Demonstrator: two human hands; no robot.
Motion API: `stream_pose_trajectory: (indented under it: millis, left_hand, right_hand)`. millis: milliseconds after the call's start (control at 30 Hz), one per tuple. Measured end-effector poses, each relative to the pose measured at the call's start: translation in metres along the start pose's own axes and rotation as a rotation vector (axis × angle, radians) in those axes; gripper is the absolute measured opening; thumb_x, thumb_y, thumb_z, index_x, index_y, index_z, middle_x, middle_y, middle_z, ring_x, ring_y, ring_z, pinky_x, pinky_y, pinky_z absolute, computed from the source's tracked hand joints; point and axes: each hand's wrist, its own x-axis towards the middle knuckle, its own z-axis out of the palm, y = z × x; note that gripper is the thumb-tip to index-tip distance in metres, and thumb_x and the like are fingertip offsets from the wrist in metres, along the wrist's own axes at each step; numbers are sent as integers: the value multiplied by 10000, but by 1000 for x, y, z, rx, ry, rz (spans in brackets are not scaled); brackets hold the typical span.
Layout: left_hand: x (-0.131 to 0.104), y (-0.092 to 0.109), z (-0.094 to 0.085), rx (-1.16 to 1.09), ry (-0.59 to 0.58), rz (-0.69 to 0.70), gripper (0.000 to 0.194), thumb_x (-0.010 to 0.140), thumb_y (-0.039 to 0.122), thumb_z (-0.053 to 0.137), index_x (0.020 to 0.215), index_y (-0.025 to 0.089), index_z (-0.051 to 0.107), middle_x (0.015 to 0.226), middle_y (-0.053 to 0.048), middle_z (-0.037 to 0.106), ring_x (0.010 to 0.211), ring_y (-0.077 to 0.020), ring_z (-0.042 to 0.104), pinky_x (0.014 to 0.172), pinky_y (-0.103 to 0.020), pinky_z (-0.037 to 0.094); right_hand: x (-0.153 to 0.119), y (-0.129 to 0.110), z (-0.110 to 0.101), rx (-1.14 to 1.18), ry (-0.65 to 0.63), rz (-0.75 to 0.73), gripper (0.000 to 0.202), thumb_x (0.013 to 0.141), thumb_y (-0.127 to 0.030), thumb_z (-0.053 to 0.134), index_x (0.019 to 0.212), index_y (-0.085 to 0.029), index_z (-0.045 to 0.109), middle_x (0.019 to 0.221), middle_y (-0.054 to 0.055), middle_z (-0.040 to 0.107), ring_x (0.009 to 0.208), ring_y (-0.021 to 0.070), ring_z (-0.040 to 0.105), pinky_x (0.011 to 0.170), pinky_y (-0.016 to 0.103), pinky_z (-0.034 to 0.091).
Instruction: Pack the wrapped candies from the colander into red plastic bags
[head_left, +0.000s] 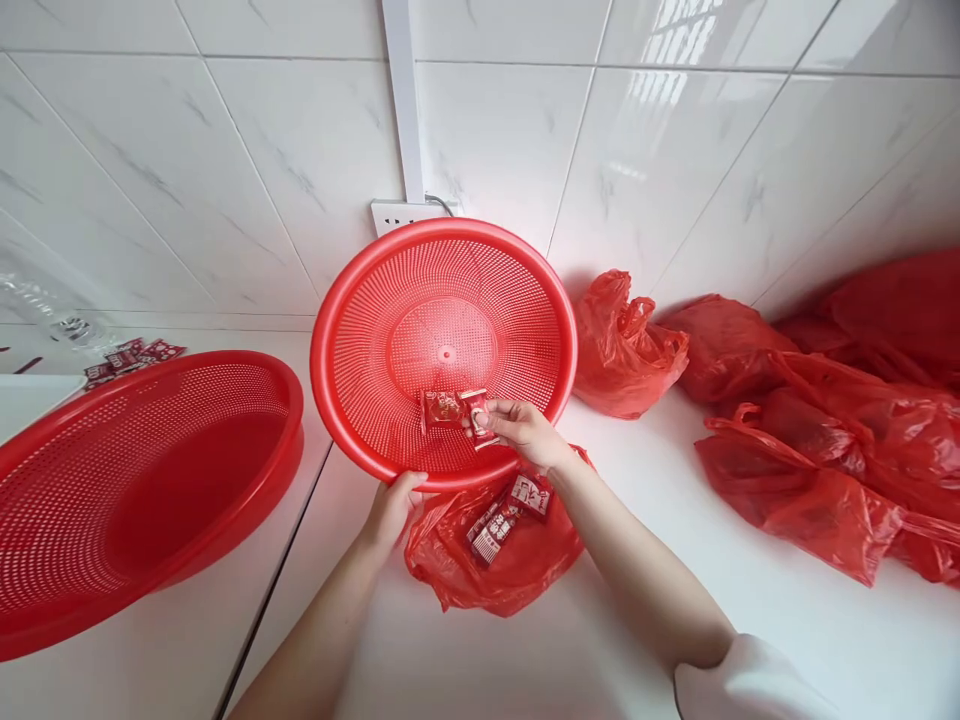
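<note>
Red plastic is seen in the head view as a perforated basket (446, 275), tilted so that its inside is shown. Its near rim is gripped by the left hand (396, 503), with the thumb laid over the edge and the other fingers mostly hidden. By the right hand (525, 435), a small packet (477, 420) is pinched between narrowed fingers, over the lower part of the basket. Just beside it, another packet (441, 408) is seen; whether it is also held cannot be told.

Below the rim, more packets (499, 525) are held in an open bag (499, 590) on the white bench (637, 640). To the left, a second basket (202, 480) is placed, with loose packets (133, 358) behind it. Tied bags (630, 350) and further bags (832, 430) are gathered on the right. Behind the tilted basket, a socket (397, 213) is partly covered.
</note>
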Motion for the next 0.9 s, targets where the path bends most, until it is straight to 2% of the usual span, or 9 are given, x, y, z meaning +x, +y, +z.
stream_pose_trajectory:
  millis: [67,233,433,533,633,700,733,833,900]
  left_hand:
    - [2,2,-1,15,3,62,342,758,272,583,1064,155,684,939,-99,724,981,-302,663,782,-402,537]
    - [6,3,-2,18,38,155,279,753,237,574,999,180,692,999,-75,717,1009,-275,651,802,-374,530]
    - [10,1,-6,-20,94,166,243,724,223,600,942,166,691,1008,-76,709,998,-267,652,806,-368,531]
    - [11,0,-6,-14,100,154,270,724,229,591,963,152,689,997,-88,710,1009,-277,648,807,-376,533]
    - [10,0,-3,-6,102,175,315,711,239,595,1001,160,690,1000,-83,714,993,-276,657,810,-379,535]
    - [10,0,-1,-11,111,196,321,699,243,605,997,163,696,974,-79,719,987,-278,660,820,-387,534]
    - [10,0,-1,-16,118,203,313,694,239,610,984,163,700,954,-76,722,990,-281,659,825,-391,533]
    - [12,-1,-1,-37,127,208,260,695,215,611,933,167,704,940,-67,723,1003,-286,653,838,-395,526]
    - [12,-1,-3,-41,109,198,239,713,202,598,927,168,700,978,-66,717,1013,-280,648,843,-392,521]
  right_hand:
    - [-1,-5,-2,-15,10,-26,308,720,-375,757,934,-159,705,901,56,726,816,150,665,860,296,480]
    - [-6,-16,-7,-57,-14,-43,294,741,-384,737,932,-162,708,922,55,728,819,148,667,850,297,491]
    - [-9,-22,-12,-59,38,87,353,791,-468,671,976,-167,667,932,73,720,750,154,660,641,277,559]
    - [-10,-25,-11,-116,91,78,395,831,-557,581,806,-166,629,673,36,690,560,126,621,524,236,513]
    - [-13,-31,-11,-304,94,4,487,873,-604,478,662,-173,563,419,-43,504,349,65,426,387,191,349]
    - [-18,-36,-13,-435,27,-15,463,870,-589,494,699,-170,593,400,-70,439,332,54,369,361,192,277]
    - [-21,-39,-14,-496,-53,15,437,859,-577,522,741,-167,620,415,-70,448,343,58,389,358,193,270]
    - [-28,-45,-16,-672,-395,177,386,800,-540,620,833,-160,681,537,-31,587,454,94,537,407,196,352]
    - [-31,-45,-14,-816,-467,153,359,802,-516,628,849,-167,701,657,1,663,572,120,604,514,215,434]
